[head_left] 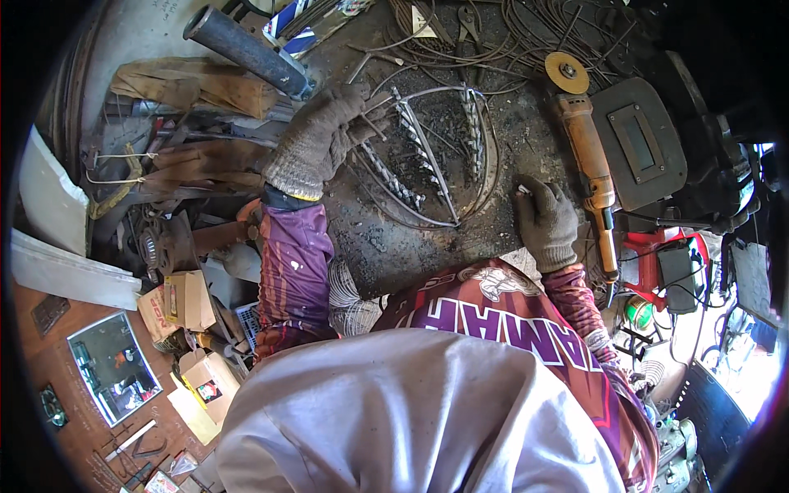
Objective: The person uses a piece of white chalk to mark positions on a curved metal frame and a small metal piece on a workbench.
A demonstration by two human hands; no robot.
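The curved wire frame (427, 156) lies on the dark counter (386, 246) between both hands: the left grip (316, 140) clasps its upper-left end, the right grip (544, 220), curled, rests beside its lower-right edge.

cluttered sunlit workshop, sooty workbench (386, 246).

Bare sooty table (386, 242) lies open between my fingers; orange angle grinder (593, 177) blocks right of them, grey pipe (246, 51) beyond.
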